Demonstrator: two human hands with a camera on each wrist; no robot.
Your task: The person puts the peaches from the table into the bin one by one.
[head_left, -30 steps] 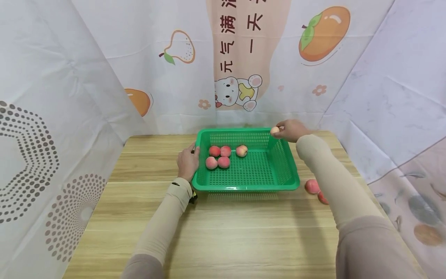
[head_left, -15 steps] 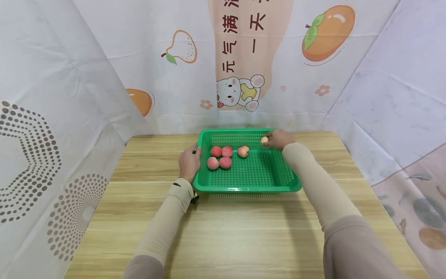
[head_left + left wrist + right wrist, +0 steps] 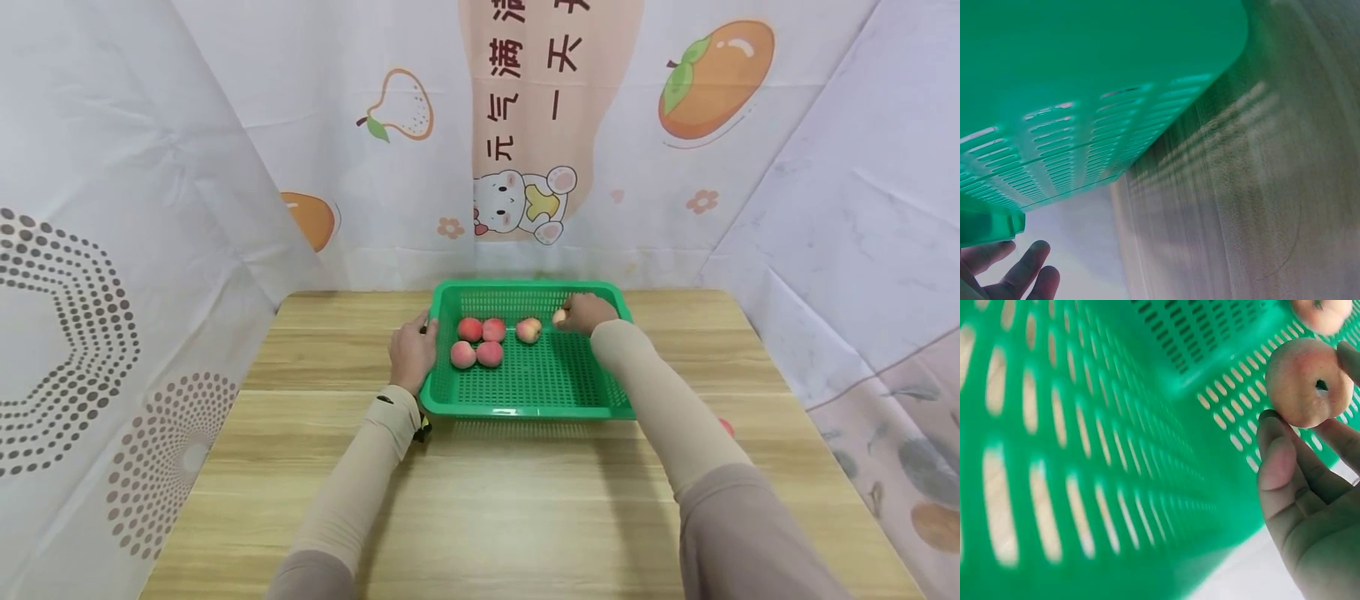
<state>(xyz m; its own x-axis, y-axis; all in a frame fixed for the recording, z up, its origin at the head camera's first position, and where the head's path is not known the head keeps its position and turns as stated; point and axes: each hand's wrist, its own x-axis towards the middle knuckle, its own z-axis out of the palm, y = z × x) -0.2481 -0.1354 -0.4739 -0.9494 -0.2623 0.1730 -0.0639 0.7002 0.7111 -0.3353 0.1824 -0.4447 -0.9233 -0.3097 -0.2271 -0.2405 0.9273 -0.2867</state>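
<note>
A green plastic basket (image 3: 517,412) with slotted walls stands on the wooden table. At its left rim, my left hand (image 3: 412,354) grips the edge; the left wrist view has several of its fingers (image 3: 1025,269) by the rim, outside the wall. Inside the basket's far right part, my right hand (image 3: 591,313) pinches a pale pink peach (image 3: 1309,382) between thumb and fingertips, low over the slotted floor. Just left of it lies a yellowish-red peach (image 3: 528,331). Several redder peaches (image 3: 490,354) sit grouped in the basket's left half.
Partly hidden behind the right forearm, a red peach (image 3: 726,427) lies on the table (image 3: 510,508) to the right of the basket. A printed curtain (image 3: 360,192) hangs behind the table, with more cloth at both sides.
My right hand has carried the pale peach from over the basket's far right corner leftward and down into it. The left hand stays at the left rim.
</note>
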